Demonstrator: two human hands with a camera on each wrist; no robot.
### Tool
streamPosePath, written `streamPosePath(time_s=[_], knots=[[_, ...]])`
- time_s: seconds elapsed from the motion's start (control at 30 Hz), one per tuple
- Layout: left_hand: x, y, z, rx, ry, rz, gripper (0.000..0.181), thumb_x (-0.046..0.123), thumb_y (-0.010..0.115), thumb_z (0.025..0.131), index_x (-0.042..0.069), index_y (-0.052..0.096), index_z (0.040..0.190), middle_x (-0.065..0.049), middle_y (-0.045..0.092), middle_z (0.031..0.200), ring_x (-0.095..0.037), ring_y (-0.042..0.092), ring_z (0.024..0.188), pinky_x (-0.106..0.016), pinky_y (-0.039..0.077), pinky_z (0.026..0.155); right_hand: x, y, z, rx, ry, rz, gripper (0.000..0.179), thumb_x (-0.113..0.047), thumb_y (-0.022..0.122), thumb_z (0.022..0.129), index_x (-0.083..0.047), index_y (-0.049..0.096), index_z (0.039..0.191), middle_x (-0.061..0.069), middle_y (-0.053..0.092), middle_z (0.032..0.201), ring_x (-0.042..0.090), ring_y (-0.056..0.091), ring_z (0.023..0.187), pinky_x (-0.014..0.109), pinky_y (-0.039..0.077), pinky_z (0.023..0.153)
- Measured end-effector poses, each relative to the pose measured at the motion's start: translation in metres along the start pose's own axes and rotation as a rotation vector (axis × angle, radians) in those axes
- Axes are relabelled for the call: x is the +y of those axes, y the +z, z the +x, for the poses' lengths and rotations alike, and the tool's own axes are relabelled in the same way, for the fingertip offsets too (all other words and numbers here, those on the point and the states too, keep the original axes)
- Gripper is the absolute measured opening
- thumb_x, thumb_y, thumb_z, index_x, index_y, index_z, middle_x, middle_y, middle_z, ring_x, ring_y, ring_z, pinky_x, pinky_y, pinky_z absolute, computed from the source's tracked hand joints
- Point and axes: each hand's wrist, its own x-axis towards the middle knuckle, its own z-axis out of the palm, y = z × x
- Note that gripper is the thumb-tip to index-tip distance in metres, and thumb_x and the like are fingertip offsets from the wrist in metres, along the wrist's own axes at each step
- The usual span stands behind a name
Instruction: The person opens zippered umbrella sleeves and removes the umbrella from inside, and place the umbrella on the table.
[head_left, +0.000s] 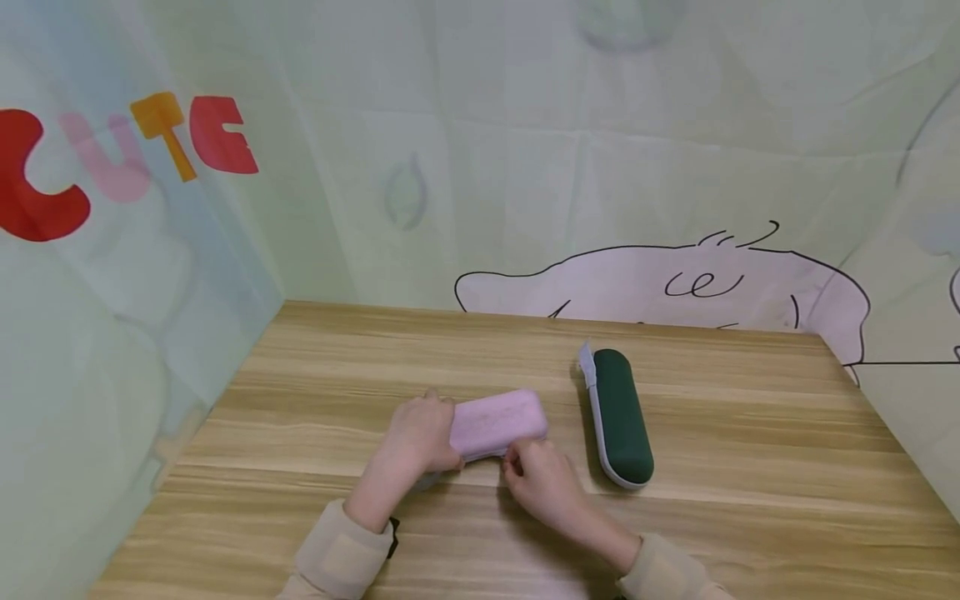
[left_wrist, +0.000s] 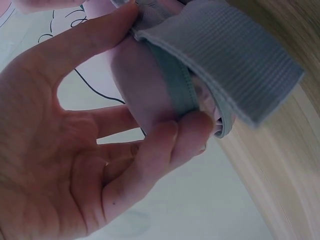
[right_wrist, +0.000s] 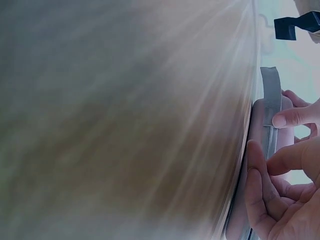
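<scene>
Wood-grained tabletop [head_left: 750,467] carries a pink case [head_left: 498,421], lying left of the green case [head_left: 626,417]. It looks light and firm-shelled with a softer skin, probably steadiest gripped across its ends. The left hand [head_left: 420,429] grips the end farther from the green case; the right hand [head_left: 543,479], nearer that case, pinches at the zip seam [right_wrist: 270,140]. Beyond the green case hangs a printed backdrop [head_left: 375,208].

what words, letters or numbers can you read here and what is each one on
"CUTE": on the wall cloth at the left of the head view.
Pink case: any marks on its top are too faint to read.
Green case: no readable text.
No numbers or brand names can be read.
</scene>
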Motion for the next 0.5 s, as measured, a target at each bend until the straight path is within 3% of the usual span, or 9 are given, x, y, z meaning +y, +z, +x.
streamPosePath(time_s=[0.5], knots=[[0.0,0.0005,-0.0001,0.025,0.011,0.0,0.065,0.034,0.088,0.056,-0.004,0.065,0.103,-0.015,0.058,0.087,-0.027,0.06,0.075,-0.04,0.053,0.065,-0.0041,0.0045,0.0,0.017,-0.048,-0.006,0.013,-0.006,0.067,0.078,-0.015,0.062,0.07,-0.008,0.055,0.059,0.002,0.044,0.052,0.018,0.036,0.048]])
